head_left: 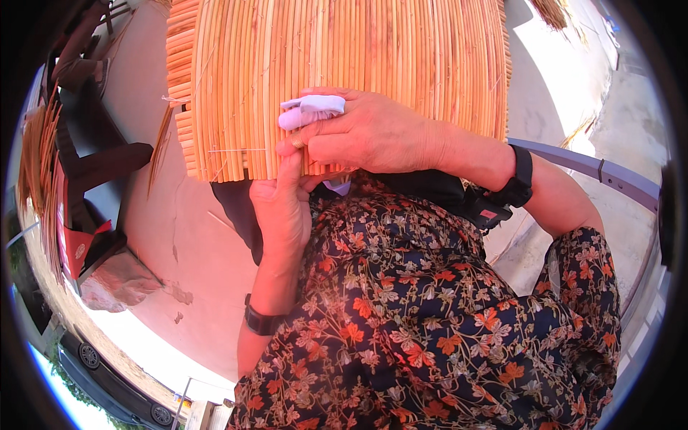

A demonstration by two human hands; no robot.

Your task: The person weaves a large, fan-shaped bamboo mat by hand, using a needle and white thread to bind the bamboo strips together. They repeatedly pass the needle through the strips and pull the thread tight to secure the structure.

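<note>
A mat of tan plant stalks [401,50], laid side by side, spreads out before me. My left hand [281,204] grips its near edge, thumb on top and the other fingers mostly hidden beneath. My right hand [369,132] reaches across from the right, its fingers pinched beside the left thumb. What sits in that pinch, if anything, is too small to make out. Pale lilac cloth [315,107] wraps a right fingertip, and another lilac scrap [337,187] shows below the hands. A thin pale thread or needle [236,150] lies across the stalks left of the hands.
Dark furniture [107,168] and a bundle of dry stalks [41,158] stand at the left. A curved grey bar [595,166] runs along the right. Loose straw lies on the pale floor [183,236]. A parked car [115,380] shows at the lower left.
</note>
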